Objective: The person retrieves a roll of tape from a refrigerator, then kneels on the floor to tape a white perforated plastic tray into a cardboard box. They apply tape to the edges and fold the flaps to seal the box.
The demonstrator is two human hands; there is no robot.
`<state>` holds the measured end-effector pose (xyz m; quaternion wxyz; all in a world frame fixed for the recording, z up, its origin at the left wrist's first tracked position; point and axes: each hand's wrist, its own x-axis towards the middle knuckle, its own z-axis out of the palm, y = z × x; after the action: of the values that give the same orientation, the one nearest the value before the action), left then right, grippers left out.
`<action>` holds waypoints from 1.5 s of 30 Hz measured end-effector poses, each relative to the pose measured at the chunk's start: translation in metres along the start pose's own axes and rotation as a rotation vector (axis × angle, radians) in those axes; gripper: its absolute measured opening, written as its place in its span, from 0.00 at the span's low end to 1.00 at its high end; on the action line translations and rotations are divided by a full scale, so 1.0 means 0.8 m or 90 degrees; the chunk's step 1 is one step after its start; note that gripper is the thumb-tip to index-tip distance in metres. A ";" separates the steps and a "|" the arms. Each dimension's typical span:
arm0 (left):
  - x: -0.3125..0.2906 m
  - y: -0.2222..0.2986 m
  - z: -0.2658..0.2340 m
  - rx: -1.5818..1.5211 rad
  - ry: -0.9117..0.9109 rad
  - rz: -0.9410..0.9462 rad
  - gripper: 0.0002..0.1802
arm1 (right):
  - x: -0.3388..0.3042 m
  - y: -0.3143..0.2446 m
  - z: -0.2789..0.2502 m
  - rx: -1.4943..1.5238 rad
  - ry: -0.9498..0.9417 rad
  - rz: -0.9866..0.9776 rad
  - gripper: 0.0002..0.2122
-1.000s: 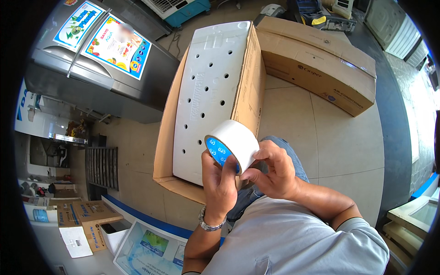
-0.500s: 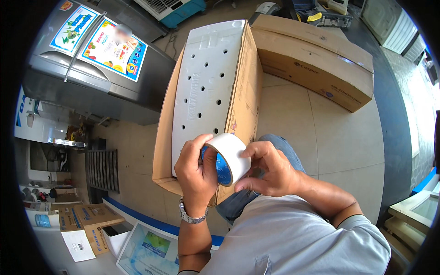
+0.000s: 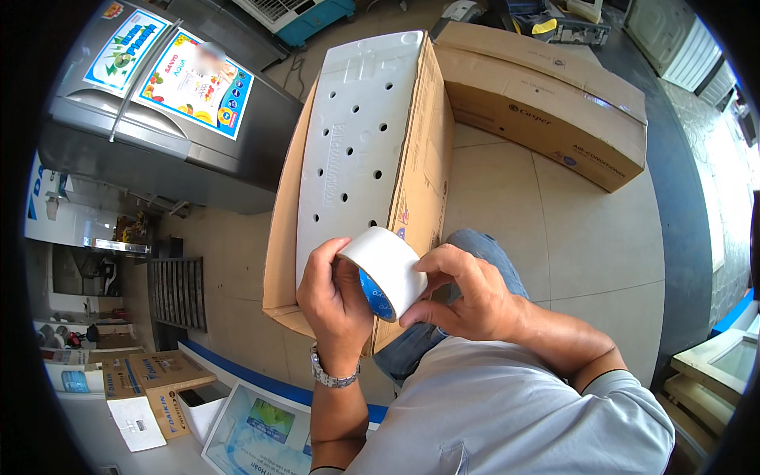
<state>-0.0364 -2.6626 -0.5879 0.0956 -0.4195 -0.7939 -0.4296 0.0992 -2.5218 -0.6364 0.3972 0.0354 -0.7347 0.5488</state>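
Observation:
A wide roll of white tape with a blue inner core is held up over the near end of a long cardboard box. My left hand grips the roll from its left side, fingers hooked into the core. On the other side, the thumb and forefinger of my right hand pinch at the tape's outer face near its edge. Below stands the cardboard box, its top open. A white foam block with rows of round holes fills it.
A second, closed long carton lies at the far right on the tiled floor. To the left stands a grey refrigerator with stickers. Smaller cartons sit at the lower left. White frames are stacked at the right.
The tape roll has turned in my hands and shifted slightly left, so less of its blue core shows. The boxes stay in place.

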 end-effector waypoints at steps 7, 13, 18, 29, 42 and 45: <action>-0.002 -0.002 0.002 0.016 0.009 0.039 0.09 | -0.003 0.005 0.000 -0.059 -0.005 -0.076 0.34; -0.002 -0.002 0.002 0.038 0.028 0.118 0.10 | -0.007 0.010 0.006 -0.036 0.011 -0.097 0.30; 0.003 -0.003 0.001 0.076 0.079 0.213 0.11 | -0.008 0.014 0.012 -0.022 0.044 -0.135 0.26; 0.005 -0.005 -0.001 0.140 0.123 0.301 0.21 | -0.019 0.007 0.019 -0.047 0.076 -0.085 0.30; -0.001 -0.009 -0.002 0.226 0.199 0.379 0.27 | -0.015 -0.019 0.026 -0.126 0.150 -0.036 0.29; -0.011 -0.004 -0.003 0.223 0.167 0.368 0.24 | -0.018 -0.013 0.025 -0.128 0.144 -0.047 0.25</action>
<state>-0.0337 -2.6706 -0.5931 0.3846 -0.5453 -0.6850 -0.2925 0.1031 -2.5479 -0.6388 0.4987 -0.0395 -0.7348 0.4582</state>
